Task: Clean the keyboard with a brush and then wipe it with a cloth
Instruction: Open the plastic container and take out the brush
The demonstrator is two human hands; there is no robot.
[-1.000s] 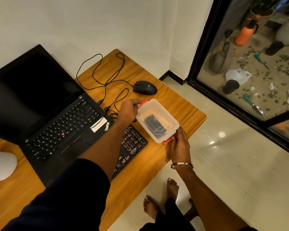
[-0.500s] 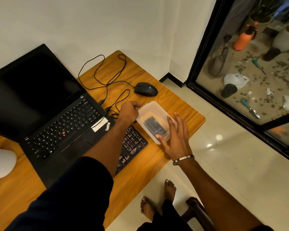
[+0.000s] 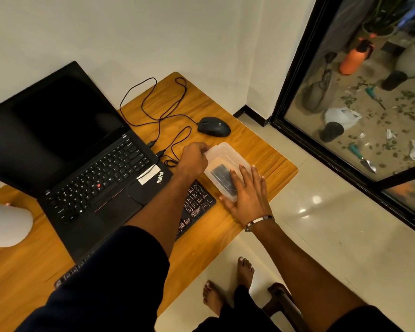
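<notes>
A clear plastic box (image 3: pixel 222 159) with a lid stands on the wooden table (image 3: pixel 261 149), right of the black external keyboard (image 3: pixel 197 204). A dark object shows through the lid. My left hand (image 3: pixel 193 159) grips the box's far left end with curled fingers. My right hand (image 3: pixel 247 192) lies flat on the lid's near end, fingers straight. My left forearm covers most of the keyboard. No brush or cloth is plainly visible.
An open black laptop (image 3: pixel 82 164) sits left of the keyboard. A black mouse (image 3: pixel 213 127) and its looped cables (image 3: pixel 153 104) lie behind the box. A white pot (image 3: pixel 7 224) stands at the left edge. Tiled floor and a glass door (image 3: pixel 357 116) are to the right.
My right hand left the box's red clip at the near end and came to lie flat on top of the lid. The left hand stayed at the far end.
</notes>
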